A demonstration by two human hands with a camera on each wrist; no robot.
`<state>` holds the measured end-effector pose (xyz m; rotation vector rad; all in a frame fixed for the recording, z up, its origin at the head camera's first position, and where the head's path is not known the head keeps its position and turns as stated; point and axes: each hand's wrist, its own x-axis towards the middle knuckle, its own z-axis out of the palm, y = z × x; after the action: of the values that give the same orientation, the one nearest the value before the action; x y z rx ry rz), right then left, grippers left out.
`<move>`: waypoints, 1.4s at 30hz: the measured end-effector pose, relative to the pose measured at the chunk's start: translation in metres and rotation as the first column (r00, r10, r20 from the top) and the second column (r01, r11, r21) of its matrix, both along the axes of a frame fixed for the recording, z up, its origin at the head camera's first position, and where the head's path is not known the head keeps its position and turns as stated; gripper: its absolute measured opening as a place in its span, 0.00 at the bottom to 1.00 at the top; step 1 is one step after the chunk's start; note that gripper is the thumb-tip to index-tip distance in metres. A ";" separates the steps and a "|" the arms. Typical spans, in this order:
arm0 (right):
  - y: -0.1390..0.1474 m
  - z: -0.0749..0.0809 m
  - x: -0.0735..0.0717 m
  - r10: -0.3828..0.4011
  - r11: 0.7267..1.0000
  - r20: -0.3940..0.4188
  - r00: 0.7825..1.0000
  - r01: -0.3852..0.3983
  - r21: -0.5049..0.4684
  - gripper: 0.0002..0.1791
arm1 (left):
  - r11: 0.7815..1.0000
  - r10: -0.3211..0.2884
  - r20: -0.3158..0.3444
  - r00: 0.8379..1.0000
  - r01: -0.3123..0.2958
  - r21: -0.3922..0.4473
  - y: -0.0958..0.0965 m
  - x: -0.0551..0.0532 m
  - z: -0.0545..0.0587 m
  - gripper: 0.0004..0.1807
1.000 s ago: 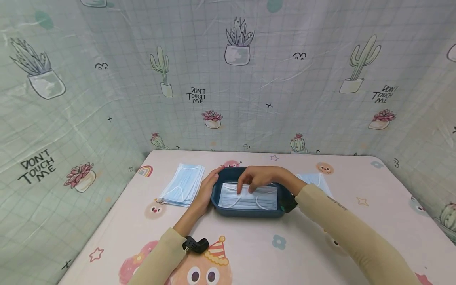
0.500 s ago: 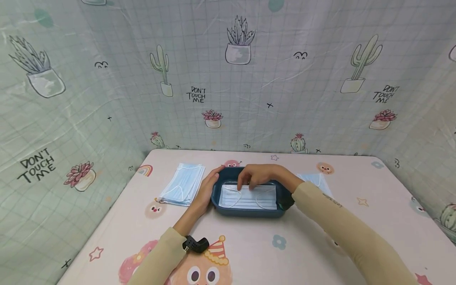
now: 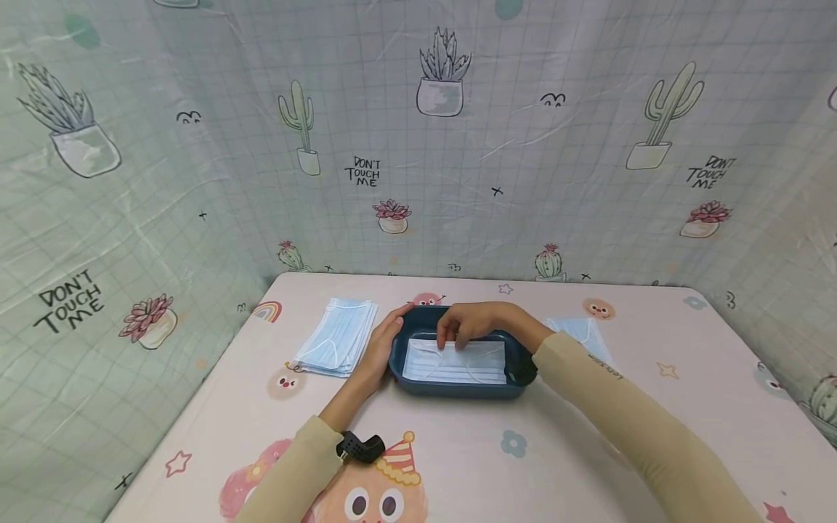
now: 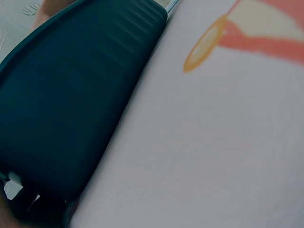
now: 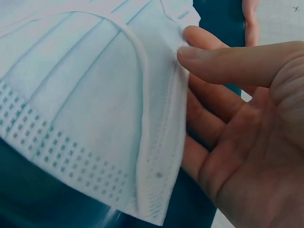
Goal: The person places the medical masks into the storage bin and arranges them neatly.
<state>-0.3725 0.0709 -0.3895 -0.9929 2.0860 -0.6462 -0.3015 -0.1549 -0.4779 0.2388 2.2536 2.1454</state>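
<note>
Pale-blue pleated mask [image 3: 455, 363] lies in the dark blue tray [image 3: 461, 391], long axis left-right, on the near side of the right hand [image 3: 476, 321], the nearer hand, whose thumb and fingers pinch its far long edge. Left hand [image 3: 379, 347] rests along the tray's left end; can't tell if it grips. "DON'T TOUCH ME" reads repeatedly on the backdrop [image 3: 445, 145]; right sleeve [image 3: 628, 392] lettering too small to read, no brand seen on the mask.

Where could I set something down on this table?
The table is bare in front of the bin, between left sleeve and right sleeve, and right of both. Crowded: the bin's left, with left hand and mask stack; inside, right hand and mask.
</note>
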 end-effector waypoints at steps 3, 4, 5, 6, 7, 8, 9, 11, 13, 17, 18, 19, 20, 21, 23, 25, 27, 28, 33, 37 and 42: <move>0.001 -0.001 0.000 0.005 1.000 0.012 1.000 -0.005 0.021 0.16 | 1.000 -0.006 -0.003 1.000 0.006 -0.005 0.000 0.000 0.000 0.25; 0.001 -0.001 0.000 0.007 1.000 0.010 1.000 -0.008 0.025 0.16 | 1.000 -0.010 -0.003 1.000 0.010 -0.005 0.000 0.000 0.000 0.26; 0.001 0.000 0.000 0.006 1.000 0.008 1.000 -0.006 0.026 0.16 | 1.000 -0.012 -0.003 1.000 0.012 -0.007 0.000 0.000 -0.001 0.26; 0.002 0.000 -0.001 0.005 1.000 0.004 1.000 -0.005 0.027 0.16 | 1.000 -0.015 -0.003 1.000 0.015 -0.008 -0.001 0.000 -0.001 0.26; 0.002 0.000 -0.001 0.006 1.000 0.000 1.000 -0.006 0.027 0.16 | 1.000 -0.014 -0.001 1.000 0.014 -0.008 -0.001 0.000 -0.001 0.26; 0.002 0.000 -0.001 0.008 1.000 -0.002 1.000 -0.008 0.028 0.16 | 1.000 -0.014 0.000 1.000 0.014 -0.007 -0.001 0.000 -0.001 0.27; 0.002 0.000 -0.002 0.009 1.000 -0.005 1.000 -0.009 0.029 0.16 | 1.000 -0.013 0.001 1.000 0.013 -0.007 -0.001 0.001 0.000 0.27; 0.001 -0.001 -0.002 0.009 1.000 -0.010 1.000 -0.008 0.030 0.16 | 1.000 -0.014 0.001 1.000 0.014 -0.007 -0.001 0.001 0.000 0.26; 0.001 -0.001 -0.002 0.009 1.000 -0.018 1.000 -0.008 0.028 0.16 | 1.000 -0.014 0.002 1.000 0.014 -0.007 -0.001 0.001 0.000 0.26; 0.000 -0.003 -0.002 -0.007 1.000 -0.027 1.000 0.008 0.029 0.17 | 1.000 -0.019 0.001 1.000 0.019 -0.010 -0.001 0.002 -0.001 0.26; 0.000 -0.003 -0.002 -0.005 1.000 -0.031 1.000 0.006 0.026 0.17 | 1.000 -0.020 0.003 1.000 0.020 -0.009 -0.001 0.002 -0.001 0.26; 0.000 -0.003 -0.002 -0.005 1.000 -0.034 0.999 0.006 0.025 0.17 | 1.000 -0.021 0.004 1.000 0.021 -0.007 -0.001 0.002 -0.001 0.26; 0.000 -0.003 -0.002 -0.005 1.000 -0.034 0.999 0.006 0.021 0.18 | 1.000 -0.022 0.005 1.000 0.022 -0.006 -0.001 0.001 -0.001 0.26; -0.001 -0.002 -0.002 -0.002 1.000 -0.036 0.999 0.003 0.016 0.18 | 1.000 -0.022 0.006 1.000 0.022 -0.004 -0.001 0.001 -0.001 0.26; -0.001 -0.002 -0.003 0.004 1.000 -0.044 0.999 -0.003 0.008 0.19 | 1.000 -0.020 0.007 1.000 0.020 -0.001 -0.001 0.001 -0.001 0.26; -0.001 -0.001 -0.003 0.007 1.000 -0.047 0.999 -0.007 0.000 0.20 | 1.000 -0.022 0.002 1.000 0.022 -0.001 -0.001 0.001 0.000 0.26; -0.001 0.001 -0.003 0.006 1.000 -0.051 0.999 -0.006 0.000 0.20 | 1.000 -0.021 -0.002 1.000 0.021 -0.004 -0.001 0.000 0.000 0.26; 0.000 0.001 -0.003 0.002 1.000 -0.053 0.999 -0.002 0.002 0.20 | 1.000 -0.022 -0.004 1.000 0.022 -0.008 -0.001 0.000 0.000 0.26; 0.002 0.004 -0.001 -0.021 1.000 -0.062 0.998 0.022 0.017 0.19 | 1.000 -0.023 -0.004 1.000 0.023 -0.021 -0.001 0.000 0.000 0.26; 0.003 0.005 -0.001 -0.039 0.999 -0.063 0.997 0.040 0.021 0.19 | 0.999 -0.022 0.001 1.000 0.022 -0.026 -0.002 0.001 0.001 0.26; 0.003 0.006 -0.001 -0.037 0.999 -0.075 0.996 0.038 0.007 0.22 | 1.000 -0.021 0.000 1.000 0.021 -0.015 -0.001 0.001 0.002 0.26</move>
<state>-0.3733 0.0735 -0.3839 -0.9891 2.1760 -0.6277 -0.3003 -0.1562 -0.4764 0.2611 2.2561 2.1179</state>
